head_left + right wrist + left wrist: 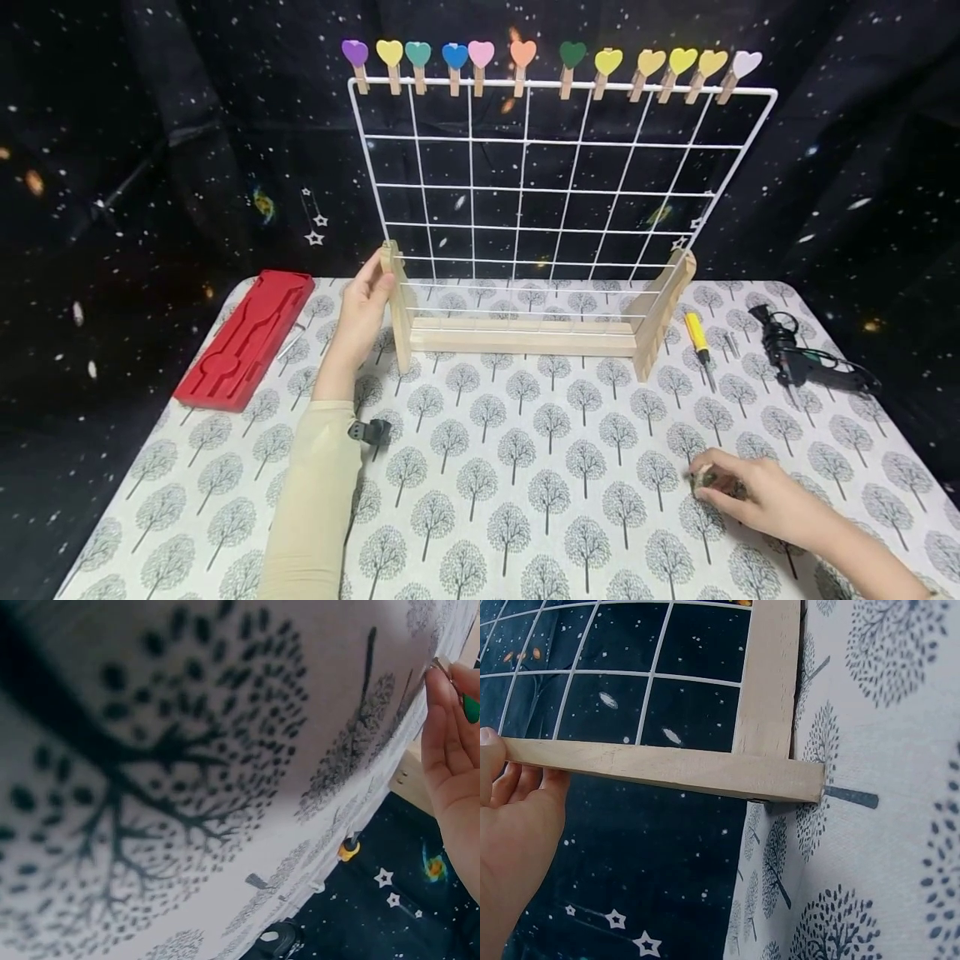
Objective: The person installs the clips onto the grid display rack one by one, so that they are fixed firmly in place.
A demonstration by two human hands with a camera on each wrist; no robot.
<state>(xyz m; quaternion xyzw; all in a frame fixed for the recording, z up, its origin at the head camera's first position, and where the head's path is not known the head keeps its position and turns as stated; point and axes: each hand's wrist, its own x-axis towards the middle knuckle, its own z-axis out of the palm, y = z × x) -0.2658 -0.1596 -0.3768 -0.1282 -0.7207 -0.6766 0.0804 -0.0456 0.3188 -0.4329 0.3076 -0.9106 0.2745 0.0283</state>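
A white wire grid point(527, 142) leans back in a pale wooden stand, with several heart-topped clothespins point(522, 62) in many colours along its top bar. My left hand point(360, 312) grips the upper end of the stand's left side piece point(401, 333), thumb on one face and fingers behind. In the left wrist view that wooden side piece point(645, 766) meets the tablecloth at its foot. Low over the cloth at the right, my right hand point(757, 496) pinches a small thing point(471, 709) with a green part and a thin metallic edge; my fingers hide most of it.
A red molded tray point(243, 342) lies at the left, a thin metal piece point(291, 342) beside it. Right of the stand are a yellow-handled screwdriver point(697, 337), small metal bits point(731, 343) and a black corded tool point(813, 367). A dark starry curtain point(150, 208) hangs behind the table.
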